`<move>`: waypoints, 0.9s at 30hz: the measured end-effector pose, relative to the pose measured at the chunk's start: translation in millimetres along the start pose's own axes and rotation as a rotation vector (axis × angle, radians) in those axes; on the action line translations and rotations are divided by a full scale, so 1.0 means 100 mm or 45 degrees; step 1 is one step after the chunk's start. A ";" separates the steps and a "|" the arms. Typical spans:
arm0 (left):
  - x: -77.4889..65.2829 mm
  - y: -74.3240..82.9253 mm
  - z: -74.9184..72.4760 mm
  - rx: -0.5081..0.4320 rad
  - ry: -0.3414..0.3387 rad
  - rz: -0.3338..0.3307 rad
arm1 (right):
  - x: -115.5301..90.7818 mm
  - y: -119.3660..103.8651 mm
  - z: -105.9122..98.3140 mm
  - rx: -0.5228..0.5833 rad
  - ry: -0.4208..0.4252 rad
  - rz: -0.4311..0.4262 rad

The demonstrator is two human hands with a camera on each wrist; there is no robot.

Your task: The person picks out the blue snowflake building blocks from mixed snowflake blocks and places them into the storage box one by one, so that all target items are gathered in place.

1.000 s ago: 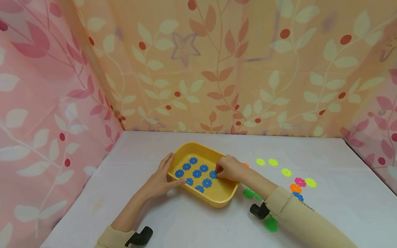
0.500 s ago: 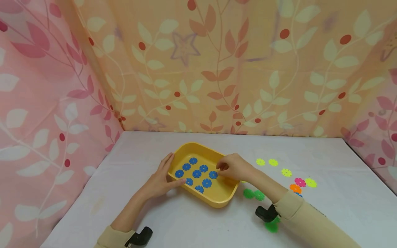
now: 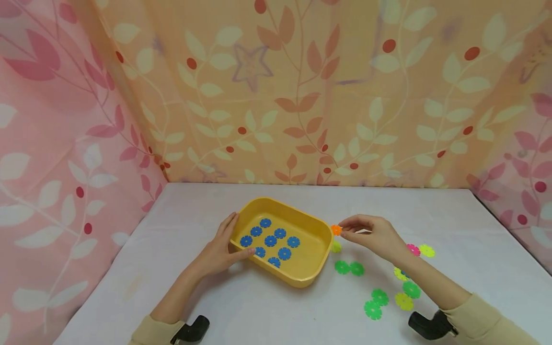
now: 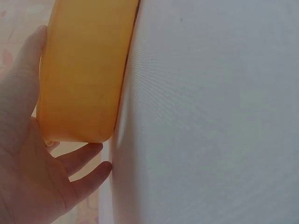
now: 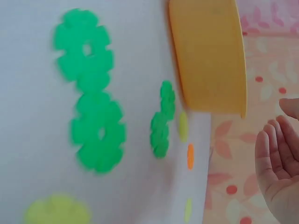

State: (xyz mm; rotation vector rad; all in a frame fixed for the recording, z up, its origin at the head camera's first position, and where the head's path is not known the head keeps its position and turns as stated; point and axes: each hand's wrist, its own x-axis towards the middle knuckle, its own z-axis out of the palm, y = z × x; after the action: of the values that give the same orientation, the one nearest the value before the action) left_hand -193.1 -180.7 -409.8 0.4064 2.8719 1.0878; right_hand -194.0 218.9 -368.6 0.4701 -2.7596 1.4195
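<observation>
My left hand [image 3: 217, 251] holds the yellow plastic tub [image 3: 306, 263] at its left end, thumb over the near rim and fingers along the outside. In the left wrist view, fingers curve round the corner of the tub's wall [image 4: 88, 70]. Several blue notched flower-shaped discs [image 3: 270, 241] lie flat on the tub's floor, apart from one another. My right hand [image 3: 375, 235] is out to the right of the tub, fingers loosely bent and holding nothing. Its fingertips overlap an orange disc [image 3: 336, 230] in the head view; the right wrist view shows that orange disc [image 5: 190, 156] lying on the table.
Green discs [image 3: 349, 268] lie in a pair right of the tub, with more green [image 3: 373, 310] nearer me. A yellow disc [image 3: 404, 302], a pink disc [image 3: 413, 249] and others are scattered around my right forearm. Patterned curtains [image 3: 254, 120] stand behind the white table [image 3: 276, 316].
My right hand has left a blue disc in the tub, lifted out and moved right to beside the orange disc. My left hand stays on the tub. The head view has shifted slightly.
</observation>
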 end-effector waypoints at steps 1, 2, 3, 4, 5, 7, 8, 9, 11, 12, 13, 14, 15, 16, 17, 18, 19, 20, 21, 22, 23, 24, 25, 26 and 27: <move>0.00 0.00 0.00 0.000 0.001 0.000 | -0.05 0.03 -0.04 0.004 0.005 0.025; 0.00 0.00 0.00 -0.002 0.002 0.001 | -0.10 0.06 -0.08 0.002 0.013 0.052; 0.00 -0.01 0.00 0.000 0.004 0.002 | -0.15 0.09 -0.13 -0.009 0.019 0.070; 0.00 -0.01 0.00 -0.001 0.005 0.003 | -0.20 0.12 -0.17 -0.027 0.027 0.085; 0.00 -0.01 0.00 -0.001 0.005 0.004 | -0.25 0.15 -0.22 -0.042 0.032 0.109; 0.00 -0.01 0.00 0.000 0.003 0.006 | -0.35 0.21 -0.31 -0.086 0.044 0.153; 0.00 -0.01 0.00 -0.001 0.002 0.007 | -0.40 0.24 -0.36 -0.102 0.047 0.180; 0.00 -0.01 0.00 -0.002 0.002 0.007 | -0.45 0.28 -0.41 -0.115 0.050 0.206; 0.01 -0.01 0.00 -0.003 0.002 0.007 | -0.54 0.35 -0.49 -0.138 0.052 0.254; 0.01 -0.01 0.00 -0.003 0.003 0.006 | -0.57 0.39 -0.53 -0.154 0.050 0.266; 0.01 -0.01 0.00 -0.003 0.004 0.006 | -0.61 0.43 -0.56 -0.167 0.051 0.276; 0.01 -0.01 0.00 -0.004 0.006 0.007 | -0.65 0.47 -0.59 -0.179 0.049 0.283; 0.01 -0.01 0.00 -0.006 0.007 0.007 | -0.69 0.51 -0.62 -0.196 0.050 0.293; 0.01 -0.01 0.00 -0.006 0.008 0.009 | -0.72 0.55 -0.64 -0.214 0.052 0.298; 0.01 -0.01 0.00 -0.007 0.008 0.009 | -0.76 0.58 -0.66 -0.233 0.052 0.302; 0.01 -0.01 0.00 -0.007 0.009 0.010 | -0.80 0.62 -0.68 -0.249 0.053 0.295; 0.01 -0.01 0.00 -0.008 0.008 0.011 | -0.83 0.66 -0.69 -0.265 0.057 0.292; 0.01 -0.01 0.00 -0.009 0.007 0.010 | -0.86 0.69 -0.71 -0.284 0.058 0.294; 0.01 -0.01 0.00 -0.009 0.007 0.009 | -0.89 0.72 -0.72 -0.305 0.060 0.301; 0.01 -0.01 0.00 -0.008 0.005 0.009 | -0.92 0.75 -0.73 -0.327 0.059 0.303; 0.01 -0.01 0.00 -0.007 0.005 0.009 | -0.93 0.78 -0.73 -0.347 0.055 0.307; 0.01 -0.01 0.00 -0.005 0.005 0.010 | -0.95 0.81 -0.74 -0.364 0.054 0.303; 0.01 -0.01 0.00 -0.003 0.005 0.010 | -0.96 0.84 -0.74 -0.380 0.054 0.310; 0.01 -0.01 0.00 -0.002 0.006 0.011 | -0.98 0.86 -0.75 -0.396 0.050 0.315; 0.01 -0.01 0.00 0.000 0.004 0.011 | -0.99 0.88 -0.75 -0.409 0.047 0.315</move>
State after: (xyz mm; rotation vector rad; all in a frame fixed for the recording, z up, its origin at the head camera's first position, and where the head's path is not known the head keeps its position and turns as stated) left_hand -194.1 -180.7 -410.7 0.4180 2.8756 1.0906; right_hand -133.2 352.7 -408.2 0.0957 -3.0162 0.9690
